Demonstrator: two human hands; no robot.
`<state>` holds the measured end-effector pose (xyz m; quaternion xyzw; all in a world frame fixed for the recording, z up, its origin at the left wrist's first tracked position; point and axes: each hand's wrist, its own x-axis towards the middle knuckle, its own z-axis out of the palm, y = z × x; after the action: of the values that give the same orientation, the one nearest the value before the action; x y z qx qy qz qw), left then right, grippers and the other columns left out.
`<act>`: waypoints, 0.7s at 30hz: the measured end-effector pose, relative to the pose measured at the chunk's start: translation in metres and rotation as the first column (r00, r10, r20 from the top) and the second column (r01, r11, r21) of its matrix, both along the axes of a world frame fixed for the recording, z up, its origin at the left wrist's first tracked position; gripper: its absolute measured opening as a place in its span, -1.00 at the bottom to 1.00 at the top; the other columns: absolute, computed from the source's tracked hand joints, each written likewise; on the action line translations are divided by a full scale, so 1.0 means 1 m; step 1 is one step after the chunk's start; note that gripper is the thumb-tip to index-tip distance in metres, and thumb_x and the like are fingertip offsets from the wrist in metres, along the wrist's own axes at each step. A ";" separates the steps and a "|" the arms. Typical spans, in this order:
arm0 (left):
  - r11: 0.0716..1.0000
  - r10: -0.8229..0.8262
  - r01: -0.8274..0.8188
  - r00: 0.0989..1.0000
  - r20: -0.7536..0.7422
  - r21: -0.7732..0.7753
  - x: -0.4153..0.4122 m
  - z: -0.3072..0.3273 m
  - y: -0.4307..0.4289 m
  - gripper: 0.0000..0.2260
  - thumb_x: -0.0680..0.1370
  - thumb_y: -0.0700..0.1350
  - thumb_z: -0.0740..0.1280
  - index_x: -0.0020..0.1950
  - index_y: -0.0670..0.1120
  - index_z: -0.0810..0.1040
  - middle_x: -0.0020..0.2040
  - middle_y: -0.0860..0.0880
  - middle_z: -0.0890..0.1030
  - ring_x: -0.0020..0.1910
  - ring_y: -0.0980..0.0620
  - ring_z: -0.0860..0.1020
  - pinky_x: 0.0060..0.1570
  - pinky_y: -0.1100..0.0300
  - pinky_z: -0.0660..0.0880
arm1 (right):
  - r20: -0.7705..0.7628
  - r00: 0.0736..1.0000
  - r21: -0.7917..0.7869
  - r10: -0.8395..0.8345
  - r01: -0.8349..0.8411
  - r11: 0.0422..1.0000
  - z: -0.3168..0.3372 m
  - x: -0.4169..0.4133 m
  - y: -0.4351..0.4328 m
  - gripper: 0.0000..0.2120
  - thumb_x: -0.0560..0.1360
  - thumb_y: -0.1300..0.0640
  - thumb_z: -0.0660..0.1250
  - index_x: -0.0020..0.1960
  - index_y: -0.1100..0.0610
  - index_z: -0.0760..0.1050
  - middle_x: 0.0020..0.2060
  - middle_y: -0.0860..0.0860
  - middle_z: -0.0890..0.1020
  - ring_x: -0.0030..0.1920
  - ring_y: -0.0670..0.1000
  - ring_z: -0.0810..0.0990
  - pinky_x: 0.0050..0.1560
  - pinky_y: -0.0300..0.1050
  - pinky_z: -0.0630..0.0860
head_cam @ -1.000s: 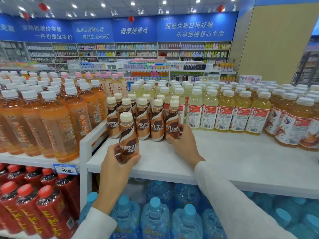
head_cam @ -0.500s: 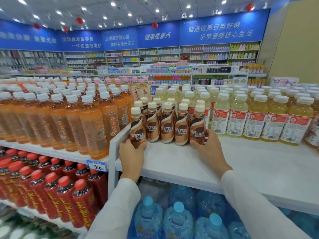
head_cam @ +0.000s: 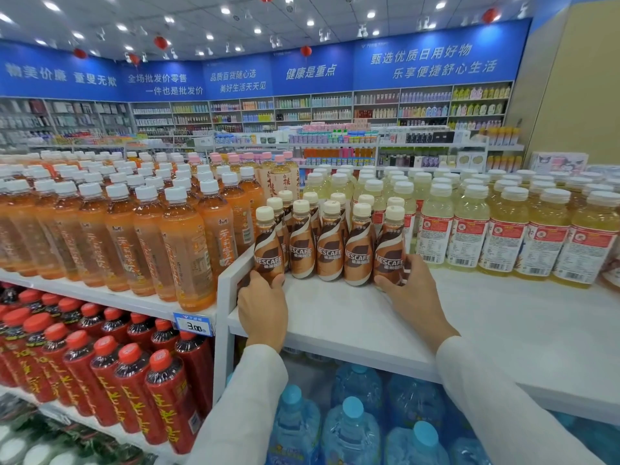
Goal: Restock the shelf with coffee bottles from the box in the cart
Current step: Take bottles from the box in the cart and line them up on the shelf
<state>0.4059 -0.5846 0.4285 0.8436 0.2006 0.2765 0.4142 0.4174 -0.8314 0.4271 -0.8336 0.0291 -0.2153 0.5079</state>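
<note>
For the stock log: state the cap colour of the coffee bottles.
Cream caps on the coffee bottles; head view.

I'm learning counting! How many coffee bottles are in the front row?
5 coffee bottles, side by side on the shelf, hands gripping both ends. More behind, partly hidden.

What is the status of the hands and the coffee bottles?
Left hand grips leftmost coffee bottle at its base. Right hand grips rightmost coffee bottle. Five in front row upright on white shelf. Yellow drink bottles close on right, not blocking.
</note>
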 end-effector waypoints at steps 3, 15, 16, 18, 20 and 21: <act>0.999 0.022 -0.022 1.000 -0.012 0.025 -0.001 0.000 -0.002 -0.55 0.62 0.09 0.32 0.41 -0.15 0.45 0.29 -0.15 0.60 0.26 -0.16 0.56 0.33 -0.03 0.46 | -0.005 1.000 -0.009 0.004 -0.004 1.000 -0.001 0.001 -0.001 -0.41 0.46 0.04 0.54 0.37 0.04 0.33 0.28 0.01 0.51 0.25 0.07 0.53 0.32 0.12 0.50; 0.997 0.036 -0.033 0.998 -0.044 0.068 0.000 0.001 -0.002 -0.63 0.62 0.11 0.30 0.25 -0.14 0.53 0.17 -0.14 0.66 0.13 -0.14 0.62 0.23 0.00 0.52 | -0.020 1.000 -0.004 -0.001 0.001 1.000 0.000 0.000 0.000 -0.39 0.47 0.04 0.53 0.40 0.05 0.32 0.32 0.01 0.50 0.28 0.07 0.52 0.34 0.14 0.49; 0.997 0.037 -0.034 0.998 -0.041 0.072 0.000 0.001 -0.002 -0.64 0.62 0.11 0.30 0.24 -0.14 0.53 0.16 -0.14 0.66 0.12 -0.14 0.62 0.22 0.01 0.53 | -0.019 1.000 -0.005 -0.002 0.002 1.000 0.001 0.000 0.000 -0.39 0.47 0.04 0.53 0.40 0.05 0.32 0.32 0.01 0.50 0.28 0.07 0.52 0.34 0.14 0.49; 0.996 0.041 -0.038 0.999 -0.035 0.081 -0.001 0.001 -0.003 -0.64 0.63 0.11 0.31 0.23 -0.15 0.53 0.15 -0.14 0.66 0.11 -0.14 0.62 0.19 0.01 0.53 | -0.020 1.000 -0.007 -0.004 0.004 1.000 0.001 0.000 0.000 -0.39 0.47 0.03 0.53 0.41 0.05 0.31 0.32 0.01 0.50 0.28 0.07 0.52 0.34 0.13 0.49; 0.995 0.047 -0.044 0.998 -0.036 0.088 -0.001 0.001 -0.003 -0.64 0.63 0.12 0.30 0.21 -0.15 0.54 0.14 -0.15 0.66 0.11 -0.15 0.62 0.18 0.00 0.54 | -0.021 1.000 -0.012 -0.004 0.003 1.000 0.002 -0.001 0.001 -0.39 0.47 0.03 0.53 0.41 0.04 0.31 0.32 0.01 0.50 0.28 0.06 0.52 0.34 0.12 0.50; 0.995 0.048 -0.044 0.998 -0.038 0.091 -0.001 0.001 -0.003 -0.64 0.63 0.12 0.30 0.20 -0.15 0.54 0.14 -0.15 0.66 0.10 -0.15 0.63 0.18 -0.01 0.54 | -0.021 1.000 -0.015 -0.004 0.004 1.000 0.002 -0.002 0.001 -0.39 0.47 0.03 0.53 0.41 0.04 0.31 0.32 0.01 0.50 0.28 0.06 0.52 0.33 0.11 0.50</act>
<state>0.4045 -0.5879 0.4295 0.8621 0.2155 0.2778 0.3650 0.4158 -0.8302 0.4293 -0.8394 0.0345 -0.2079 0.5009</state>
